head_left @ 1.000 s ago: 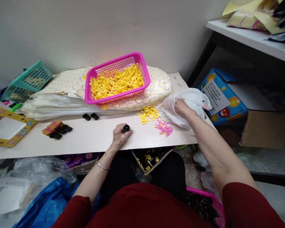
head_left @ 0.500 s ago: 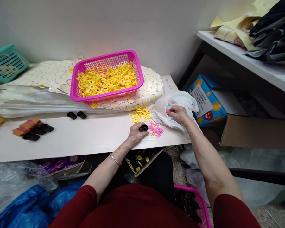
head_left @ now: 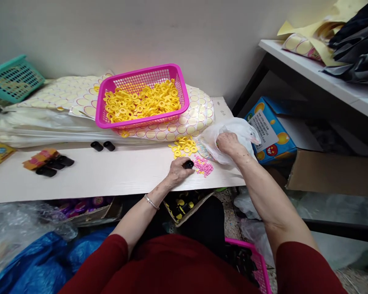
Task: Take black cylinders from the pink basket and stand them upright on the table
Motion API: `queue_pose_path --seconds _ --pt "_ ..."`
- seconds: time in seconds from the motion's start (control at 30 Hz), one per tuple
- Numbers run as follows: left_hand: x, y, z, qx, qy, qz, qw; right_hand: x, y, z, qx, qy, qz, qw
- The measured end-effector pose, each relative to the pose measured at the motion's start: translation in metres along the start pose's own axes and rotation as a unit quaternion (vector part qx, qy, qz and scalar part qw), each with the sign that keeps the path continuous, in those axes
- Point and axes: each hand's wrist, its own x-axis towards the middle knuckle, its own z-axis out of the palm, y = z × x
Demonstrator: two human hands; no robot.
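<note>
- Gripping a black tube (head_left: 189, 164) by the pink beads (head_left: 204, 166) with my left hand (head_left: 178, 171).
- My right hand (head_left: 229, 143) is inside the white bag (head_left: 243, 128); grip: can't tell.
- Five more tubes (head_left: 109, 145) on the bench (head_left: 86, 175) look unfinished.

Plain grey-white wall (head_left: 141, 32) behind, a faint warm glow low on it. Pale worktop (head_left: 79, 179) runs alongside; at right, a higher white-topped table (head_left: 337, 83) on a dark frame (head_left: 251, 85). Floor (head_left: 228, 206): speckled.
</note>
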Motion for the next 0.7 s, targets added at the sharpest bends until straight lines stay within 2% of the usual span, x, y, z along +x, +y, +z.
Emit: queue_pose_path --seconds 0.2,0.33,0.47,0.5,0.6,0.63,0.67,0.7 --pt "0.001 -0.001 0.001 -0.013 0.007 0.0 1.0 0.005 0.003 0.011 0.152 0.06 -0.001 0.986" --pt "0.001 -0.002 0.001 -0.041 0.011 -0.006 0.999 0.001 0.016 0.019 0.285 0.12 -0.026 0.951" --pt "0.001 -0.003 0.001 -0.087 0.019 -0.027 0.996 -0.015 0.026 0.028 0.4 0.193 -0.019 0.896" --pt "0.001 -0.003 0.001 -0.1 0.02 -0.033 0.994 -0.019 0.027 0.03 0.439 0.207 -0.021 0.874" --pt "0.001 -0.002 0.003 -0.13 0.033 -0.052 0.99 -0.031 0.026 0.031 0.575 0.236 -0.032 0.783" --pt "0.0 -0.002 0.003 -0.138 0.036 -0.056 0.988 -0.033 0.025 0.029 0.594 0.241 -0.032 0.767" --pt "0.0 -0.001 0.003 -0.144 0.038 -0.058 0.987 -0.035 0.025 0.027 0.575 0.243 -0.025 0.781" --pt "0.0 0.0 0.003 -0.147 0.035 -0.057 0.987 -0.037 0.026 0.025 0.52 0.242 -0.011 0.819"
